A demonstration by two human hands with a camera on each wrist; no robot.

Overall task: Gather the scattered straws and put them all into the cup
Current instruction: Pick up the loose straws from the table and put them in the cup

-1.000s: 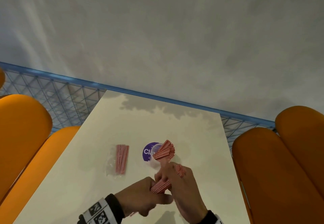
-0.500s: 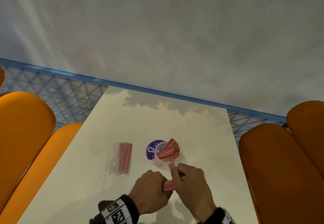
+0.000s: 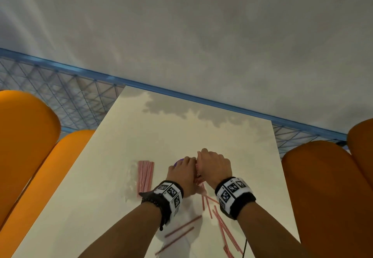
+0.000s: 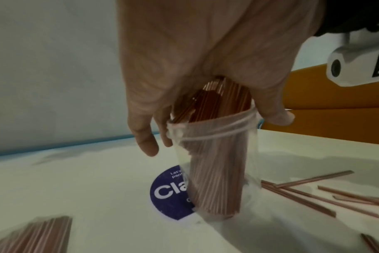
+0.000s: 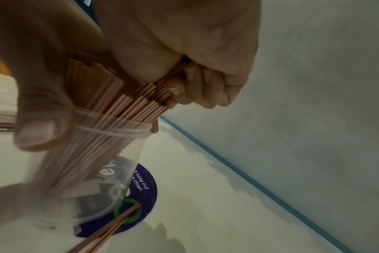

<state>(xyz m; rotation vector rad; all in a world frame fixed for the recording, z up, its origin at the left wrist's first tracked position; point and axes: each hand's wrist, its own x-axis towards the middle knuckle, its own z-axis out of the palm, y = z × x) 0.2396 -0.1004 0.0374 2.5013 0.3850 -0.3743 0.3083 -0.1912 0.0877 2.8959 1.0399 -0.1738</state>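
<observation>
A clear plastic cup [image 4: 214, 164] stands on the cream table [image 3: 181, 128], holding a thick bundle of red-and-white straws [image 4: 218, 188]. My left hand [image 3: 182, 170] grips the cup's rim [image 5: 110, 131], thumb on one side and fingers on the other. My right hand [image 5: 184, 89] is curled round the tops of the straws [image 5: 128, 102] that stick out of the cup. In the head view both hands hide the cup. Several loose straws [image 3: 222, 219] lie on the table behind my wrists, and more straws [image 4: 303, 188] show beside the cup.
A clear packet of straws [image 3: 145, 177] lies left of the cup. A round purple sticker [image 4: 169, 193] sits on the table under the cup. Orange seat backs [image 3: 26, 136] flank the table on both sides; a blue-framed mesh [image 3: 60, 92] and grey wall lie beyond.
Both hands have moved forward from the near table, where they held a straw bundle between them, onto the cup. The bundle now stands in the cup.
</observation>
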